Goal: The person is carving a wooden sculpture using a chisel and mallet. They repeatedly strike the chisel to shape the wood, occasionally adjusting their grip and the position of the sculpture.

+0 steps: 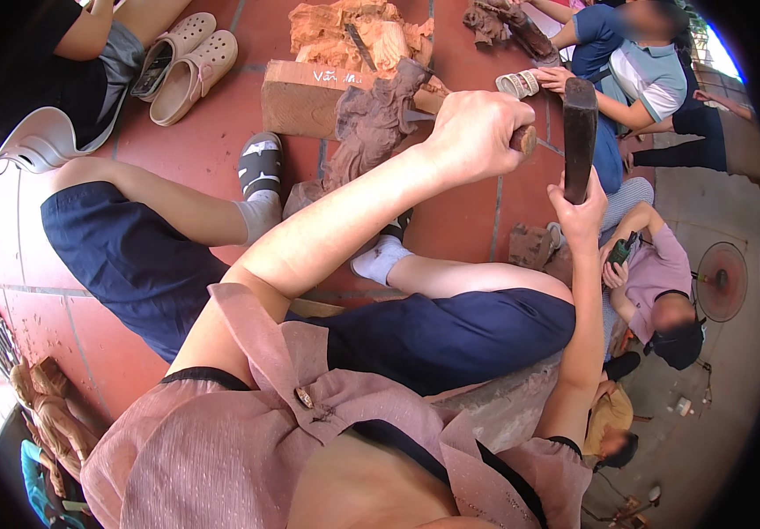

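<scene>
My left hand (481, 137) is closed in a fist around a chisel (523, 139). Its wooden butt sticks out on the right of the fist, and the blade side points left at a dark brown wood carving (369, 132). Whether the edge touches the wood I cannot tell. The carving leans between my feet, its lower part partly behind my left forearm. Raised to the right of the chisel butt, my right hand (579, 212) grips a hammer (580, 132) with a long dark block head. A gap separates head and butt; the hammer's handle is mostly hidden.
Beyond the carving lies a wooden block (300, 97) with a lighter orange carving (353, 35) on it. Beige clogs (190, 75) rest on the red tile floor at far left. Co-workers sit close on the right, one holding a green power tool (622, 249), near a fan (720, 280).
</scene>
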{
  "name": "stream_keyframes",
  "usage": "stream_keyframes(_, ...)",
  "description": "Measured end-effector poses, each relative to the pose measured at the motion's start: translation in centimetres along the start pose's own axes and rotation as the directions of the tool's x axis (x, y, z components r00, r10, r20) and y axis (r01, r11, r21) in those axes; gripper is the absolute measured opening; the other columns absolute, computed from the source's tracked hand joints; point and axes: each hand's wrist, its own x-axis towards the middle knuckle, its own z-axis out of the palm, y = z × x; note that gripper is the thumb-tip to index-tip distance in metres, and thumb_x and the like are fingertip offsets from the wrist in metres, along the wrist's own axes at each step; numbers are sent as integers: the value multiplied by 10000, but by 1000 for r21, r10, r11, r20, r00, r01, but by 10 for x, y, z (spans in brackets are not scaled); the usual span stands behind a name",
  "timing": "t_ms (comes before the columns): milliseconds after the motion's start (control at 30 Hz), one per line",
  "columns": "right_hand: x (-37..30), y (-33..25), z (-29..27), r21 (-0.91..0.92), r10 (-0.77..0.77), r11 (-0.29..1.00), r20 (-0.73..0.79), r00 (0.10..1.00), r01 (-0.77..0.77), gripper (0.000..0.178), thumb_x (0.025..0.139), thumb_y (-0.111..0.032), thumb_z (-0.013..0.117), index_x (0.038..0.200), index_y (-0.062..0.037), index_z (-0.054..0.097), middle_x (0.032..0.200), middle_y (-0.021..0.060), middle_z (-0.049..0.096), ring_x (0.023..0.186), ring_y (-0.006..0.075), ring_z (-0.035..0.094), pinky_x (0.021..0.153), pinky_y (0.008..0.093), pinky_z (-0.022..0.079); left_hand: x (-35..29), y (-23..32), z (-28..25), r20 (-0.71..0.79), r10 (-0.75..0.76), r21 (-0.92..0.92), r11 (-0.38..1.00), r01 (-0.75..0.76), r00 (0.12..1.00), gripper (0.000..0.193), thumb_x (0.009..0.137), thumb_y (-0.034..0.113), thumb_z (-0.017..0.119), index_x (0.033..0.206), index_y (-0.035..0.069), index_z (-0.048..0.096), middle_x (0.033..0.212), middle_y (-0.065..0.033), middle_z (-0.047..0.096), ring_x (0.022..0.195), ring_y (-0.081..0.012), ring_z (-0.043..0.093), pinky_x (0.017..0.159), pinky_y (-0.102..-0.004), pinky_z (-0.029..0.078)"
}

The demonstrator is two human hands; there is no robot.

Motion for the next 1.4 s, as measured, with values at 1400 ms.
stream_keyframes(1400,-5,22,19,311,128,940,58,990,-139,263,657,-57,708,885,-52,578,690,18,563,647,109,549,625,287,450,21,-25,40,-10,-71,207,976,72,997,115,671,143,685,777,112,650,723,-104,634,716,-320,641,613,-433,498)
